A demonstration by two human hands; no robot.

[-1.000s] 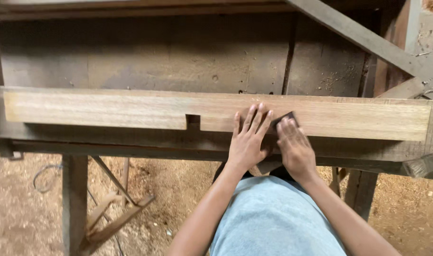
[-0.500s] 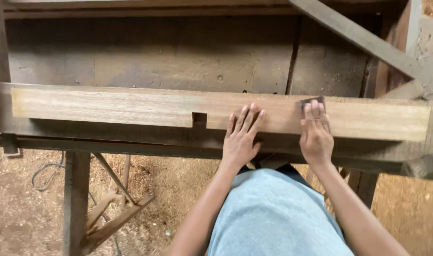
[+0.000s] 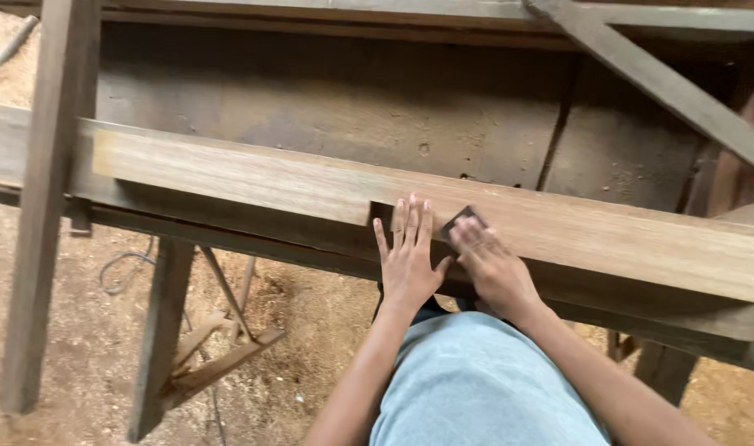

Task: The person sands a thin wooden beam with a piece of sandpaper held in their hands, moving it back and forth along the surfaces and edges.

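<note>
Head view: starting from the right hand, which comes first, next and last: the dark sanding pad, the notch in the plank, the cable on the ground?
1. Sanding pad, under the right hand's fingertips.
2. Notch, just left, past the left hand.
3. Cable, far left, down on the ground.

Person is wearing a light grey-blue top over dark trousers; both forearms and hands [image 3: 410, 268] are showing bare, sleeveless.

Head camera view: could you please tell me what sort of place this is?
Probably a rough woodworking shop: a long pale wooden plank lies on a timber bench frame, over a sawdust-strewn dirt floor.
</note>
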